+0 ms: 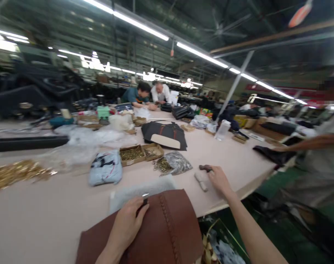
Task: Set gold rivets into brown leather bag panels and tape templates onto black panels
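A large brown leather piece point(167, 223) with a braided seam lies at the table's front edge. My left hand point(129, 218) rests on it, fingers curled and thumb pinched against a small dark piece; a shiny metal bit shows at the fingertips. What exactly is pinched there I cannot make out. Farther right, my right hand point(217, 179) has its fingers closed on a short dark tool handle point(204, 168) on the tabletop. Just left of that hand lies a pale wrapped stick-like object point(201, 182). A whitish translucent sheet point(140, 189) sticks out from behind the leather.
Ahead are cardboard trays of small brass parts point(132, 154), a plastic bag of metal pieces point(176, 163), a blue-white packet point(105, 168) and black bag panels point(165, 134). Gold strips point(18, 174) lie left. A person point(320, 154) stands right; two people work across the table.
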`<state>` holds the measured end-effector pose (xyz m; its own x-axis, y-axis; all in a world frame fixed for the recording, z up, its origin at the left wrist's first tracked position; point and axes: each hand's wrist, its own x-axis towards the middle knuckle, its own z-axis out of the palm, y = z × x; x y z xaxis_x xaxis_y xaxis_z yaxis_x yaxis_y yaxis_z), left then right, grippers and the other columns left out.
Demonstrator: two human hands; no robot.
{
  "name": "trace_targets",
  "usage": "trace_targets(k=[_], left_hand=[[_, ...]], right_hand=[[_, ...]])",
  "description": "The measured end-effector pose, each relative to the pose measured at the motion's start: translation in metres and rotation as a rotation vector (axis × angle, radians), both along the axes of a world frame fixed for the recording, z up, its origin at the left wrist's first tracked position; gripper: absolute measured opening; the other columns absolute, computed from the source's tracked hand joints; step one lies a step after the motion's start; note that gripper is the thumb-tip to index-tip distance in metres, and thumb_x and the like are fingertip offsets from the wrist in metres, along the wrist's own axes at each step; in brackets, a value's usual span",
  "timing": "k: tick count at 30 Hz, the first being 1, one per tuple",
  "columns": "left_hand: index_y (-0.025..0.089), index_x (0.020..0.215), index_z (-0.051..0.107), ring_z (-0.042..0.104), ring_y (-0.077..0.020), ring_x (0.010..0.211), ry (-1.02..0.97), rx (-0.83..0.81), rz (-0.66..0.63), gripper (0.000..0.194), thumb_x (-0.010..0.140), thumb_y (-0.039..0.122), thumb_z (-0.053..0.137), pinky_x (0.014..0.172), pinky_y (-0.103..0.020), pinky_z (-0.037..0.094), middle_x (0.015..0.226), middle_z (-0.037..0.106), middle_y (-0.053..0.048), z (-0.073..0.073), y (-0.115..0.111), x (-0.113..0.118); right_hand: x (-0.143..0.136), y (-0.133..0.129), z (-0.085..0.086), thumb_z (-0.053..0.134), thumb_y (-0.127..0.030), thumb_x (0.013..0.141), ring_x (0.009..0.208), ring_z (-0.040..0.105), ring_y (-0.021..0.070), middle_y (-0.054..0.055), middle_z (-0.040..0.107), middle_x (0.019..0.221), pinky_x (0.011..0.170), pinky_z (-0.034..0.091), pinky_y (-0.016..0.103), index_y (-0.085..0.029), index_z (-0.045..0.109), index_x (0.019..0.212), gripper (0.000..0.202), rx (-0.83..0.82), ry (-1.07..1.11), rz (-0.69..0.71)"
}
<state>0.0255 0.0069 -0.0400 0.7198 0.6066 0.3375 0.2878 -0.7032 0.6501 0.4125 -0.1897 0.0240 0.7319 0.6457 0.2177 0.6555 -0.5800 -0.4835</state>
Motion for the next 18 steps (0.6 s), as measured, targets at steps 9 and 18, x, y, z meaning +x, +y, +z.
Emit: trace_targets(k=[9,18], left_hand=[[0.022,0.1,0.067,0.065,-0.0252,0.101,0.083,-0.016,0.06,0.017,0.086,0.03,0.073,0.092,-0.037,0.052,0.105,0.07,-0.006,0.013,-0.012,-0.005],[0.022,0.118,0.064,0.058,-0.0271,0.118,0.031,0.005,0.069,0.047,0.078,0.035,0.085,0.105,-0.041,0.049,0.124,0.067,-0.006,0.013,-0.014,-0.009]], right_hand=[[-0.209,0.087,-0.015,0.074,-0.041,0.091,0.095,0.067,0.0214,0.01,0.063,0.134,0.085,0.057,0.035,-0.027,0.065,0.134,0.046,0.345,0.418,0.764],[-0.198,0.093,-0.056,0.065,-0.057,0.093,0.09,0.065,0.0219,0.004,0.074,0.096,0.08,0.05,0.031,-0.018,0.072,0.106,0.042,0.627,0.556,0.271]])
